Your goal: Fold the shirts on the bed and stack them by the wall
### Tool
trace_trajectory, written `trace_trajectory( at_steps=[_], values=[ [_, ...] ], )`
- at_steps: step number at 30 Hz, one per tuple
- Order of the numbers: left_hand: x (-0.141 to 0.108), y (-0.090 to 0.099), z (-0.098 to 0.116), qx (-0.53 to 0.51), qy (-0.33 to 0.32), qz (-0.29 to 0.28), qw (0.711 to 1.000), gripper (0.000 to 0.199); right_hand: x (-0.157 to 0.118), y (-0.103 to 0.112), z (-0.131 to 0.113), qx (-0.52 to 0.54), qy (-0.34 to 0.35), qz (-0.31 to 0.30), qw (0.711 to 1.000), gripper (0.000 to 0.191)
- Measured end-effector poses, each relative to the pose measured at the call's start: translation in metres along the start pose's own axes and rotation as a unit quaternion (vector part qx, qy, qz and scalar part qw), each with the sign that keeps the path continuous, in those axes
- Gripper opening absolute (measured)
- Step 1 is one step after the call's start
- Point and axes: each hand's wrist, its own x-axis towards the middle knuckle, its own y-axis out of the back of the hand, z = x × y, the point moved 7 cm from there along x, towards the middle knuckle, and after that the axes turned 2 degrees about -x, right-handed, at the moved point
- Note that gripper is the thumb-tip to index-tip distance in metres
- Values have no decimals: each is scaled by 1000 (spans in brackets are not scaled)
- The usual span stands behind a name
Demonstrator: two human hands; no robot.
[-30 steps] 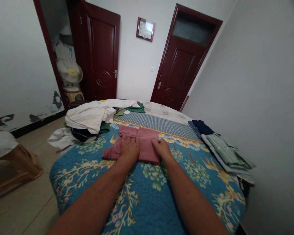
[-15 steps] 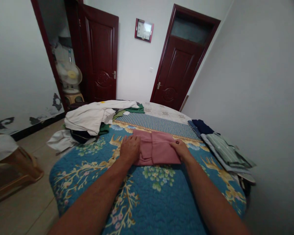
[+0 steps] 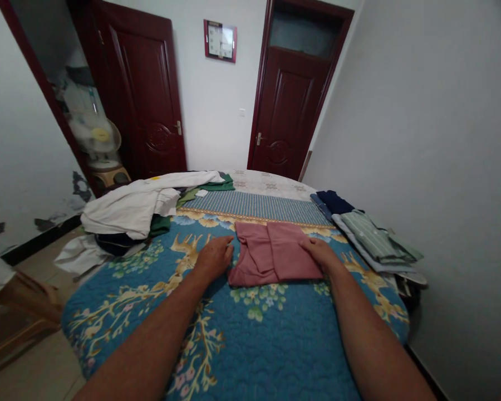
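Note:
A folded pink cloth [image 3: 275, 253] lies on the blue flowered bed cover [image 3: 292, 340], its left part a little rumpled. Just beyond the cloth's left edge is my left hand [image 3: 215, 257], with its fingers apart and nothing in them. My right hand [image 3: 319, 253] rests at the cloth's right edge, thumb and fingers closed on the fabric.
White and dark clothes [image 3: 121, 214] lie heaped at the far left of the bed. Folded garments, a striped green one [image 3: 373, 236] among them, are stacked at the right edge near the wall. A stool [image 3: 20, 312] stands at the left.
My left hand has come off the pink cloth and moved slightly left. The cloth's left part now spreads out more. The camera view has shifted to the right.

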Motion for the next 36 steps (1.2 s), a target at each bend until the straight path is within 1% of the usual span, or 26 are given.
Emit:
trace_trajectory(
  at_steps=[3,7,10,14,16,19,21,24,27,29,31,32,34,35,36],
  values=[
    [11,-6,-1,-85,20,-33,996,42,-2,-1,-5,16,15,-6,1000,44],
    [27,-19,-3,-228,56,-80,969,42,-6,4,-16,-10,49,25,998,42],
    [31,-25,-9,-256,81,-76,960,42,-8,5,-19,-20,59,27,998,41],
    [27,-24,-17,-284,80,-68,953,42,-9,3,-17,6,40,4,999,44],
    [25,-24,-22,-312,88,-71,943,42,-10,4,-22,4,38,9,999,46],
    [25,-27,-27,-362,109,-75,923,43,-15,5,-45,-51,62,28,996,47],
    [25,-30,-29,-391,123,-79,909,43,-20,3,-69,-97,84,32,991,46],
    [25,-33,-30,-424,141,-84,891,42,-26,-6,-108,-176,113,33,977,45],
    [24,-33,-31,-457,158,-85,871,47,-31,-26,-146,-244,155,32,957,43],
    [24,-32,-31,-486,167,-81,854,51,-36,-48,-168,-267,185,24,945,41],
    [24,-32,-31,-520,178,-83,831,55,-43,-76,-184,-267,200,2,943,39],
    [23,-33,-31,-538,187,-88,817,57,-47,-92,-189,-250,204,-20,946,38],
    [21,-35,-30,-571,209,-105,787,61,-56,-123,-196,-184,205,-88,957,37],
    [20,-36,-28,-583,217,-114,775,62,-60,-134,-197,-147,207,-115,961,37],
    [19,-36,-27,-589,221,-121,768,61,-62,-140,-196,-113,207,-125,964,36]
  ],
)
